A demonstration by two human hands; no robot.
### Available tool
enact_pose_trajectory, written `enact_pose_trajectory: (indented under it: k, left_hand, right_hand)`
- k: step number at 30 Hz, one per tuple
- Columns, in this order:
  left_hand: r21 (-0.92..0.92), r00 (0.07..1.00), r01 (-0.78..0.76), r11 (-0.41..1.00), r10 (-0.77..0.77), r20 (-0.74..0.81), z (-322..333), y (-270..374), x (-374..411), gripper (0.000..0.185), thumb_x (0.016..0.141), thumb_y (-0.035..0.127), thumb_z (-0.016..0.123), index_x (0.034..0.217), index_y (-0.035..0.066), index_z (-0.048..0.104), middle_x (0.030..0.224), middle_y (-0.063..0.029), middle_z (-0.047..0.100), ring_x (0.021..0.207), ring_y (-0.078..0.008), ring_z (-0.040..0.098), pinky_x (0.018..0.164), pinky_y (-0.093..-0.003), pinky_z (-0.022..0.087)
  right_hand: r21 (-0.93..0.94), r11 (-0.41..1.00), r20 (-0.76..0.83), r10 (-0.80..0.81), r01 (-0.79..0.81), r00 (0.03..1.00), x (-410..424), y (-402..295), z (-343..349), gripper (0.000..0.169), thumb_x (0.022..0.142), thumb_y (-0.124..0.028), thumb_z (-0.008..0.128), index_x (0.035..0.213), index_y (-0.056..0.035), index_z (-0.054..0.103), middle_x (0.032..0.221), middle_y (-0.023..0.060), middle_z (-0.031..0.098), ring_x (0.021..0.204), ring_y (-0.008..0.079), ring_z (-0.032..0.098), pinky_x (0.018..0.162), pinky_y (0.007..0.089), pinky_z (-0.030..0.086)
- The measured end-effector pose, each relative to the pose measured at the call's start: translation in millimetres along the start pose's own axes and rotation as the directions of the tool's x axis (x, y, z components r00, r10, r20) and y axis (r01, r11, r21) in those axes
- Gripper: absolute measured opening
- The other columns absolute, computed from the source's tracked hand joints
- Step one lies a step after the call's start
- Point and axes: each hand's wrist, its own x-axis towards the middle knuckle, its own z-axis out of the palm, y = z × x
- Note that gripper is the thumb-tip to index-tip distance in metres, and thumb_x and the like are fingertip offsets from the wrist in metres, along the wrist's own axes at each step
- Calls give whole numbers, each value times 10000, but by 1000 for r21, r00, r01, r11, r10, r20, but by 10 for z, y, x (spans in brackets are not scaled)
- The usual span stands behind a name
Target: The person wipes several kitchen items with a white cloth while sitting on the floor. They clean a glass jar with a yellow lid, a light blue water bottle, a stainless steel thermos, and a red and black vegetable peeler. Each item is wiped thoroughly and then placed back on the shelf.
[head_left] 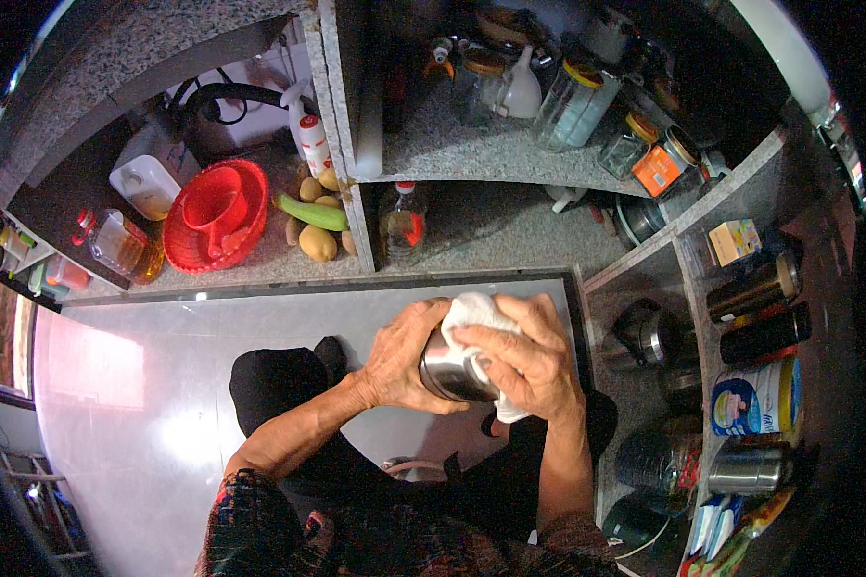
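Note:
A shiny stainless steel container [456,369] is held over the gap between the knees, in front of the cabinets. My left hand [406,363] wraps around its left side, fingers below and thumb near the top. On its right end, my right hand [530,353] grips a white cloth [476,317] that is pressed against the metal. Part of the cloth hangs below the right palm. The container's right end is hidden by the cloth and fingers.
Ahead, granite shelves [433,162] hold glass jars [570,104], a white funnel [521,90], red plastic baskets [216,216], potatoes [317,243] and an oil bottle [119,241]. At right stand a blue-and-white can [747,404], a steel canister [747,467] and a kettle-like pot [653,339].

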Motion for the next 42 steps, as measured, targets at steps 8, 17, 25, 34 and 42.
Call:
enact_pose_trajectory:
  k: [8,17,25,34,42]
  left_hand:
    - [4,993,-115,993,115,-2,29,-16,21,1030,434,384,835,1267,32,342,1109,-166,486,1016,-343,500,874,-424,428]
    - [-681,980,89,727,-186,-70,-32,-19,-20,1136,409,314,878,1327,21,276,1263,-115,414,1202,-234,385,1022,-386,290]
    - [-896,912,186,402,-410,6,-14,-124,-117,910,507,213,812,1260,17,340,1168,-74,475,1083,-182,452,955,-343,351]
    - [-897,869,201,393,-495,-22,-41,-92,-34,879,544,248,801,1259,42,334,1080,-61,509,970,-161,510,864,-305,423]
    - [-900,875,189,392,-483,-27,3,-98,16,894,528,260,813,1255,45,339,1087,-65,507,978,-163,510,854,-305,432]
  right_hand:
    - [229,958,45,169,-175,985,36,308,-5,246,821,-91,539,1052,-71,620,994,94,570,908,239,539,803,339,431]
    - [773,473,36,633,-423,773,31,249,111,386,928,-264,456,1183,18,524,1079,76,597,984,142,541,864,257,412]
    - [540,780,-233,499,-316,834,-3,-51,333,372,911,-133,422,1270,-55,473,1162,137,526,972,226,526,870,332,399]
    - [19,991,-250,130,-129,959,-62,-113,379,431,929,-189,403,1322,-16,365,1276,231,401,1112,381,392,971,451,274]
    - [764,512,-73,673,-392,736,-73,29,448,440,965,-228,369,1354,-29,324,1311,105,413,1186,204,391,1013,305,271]
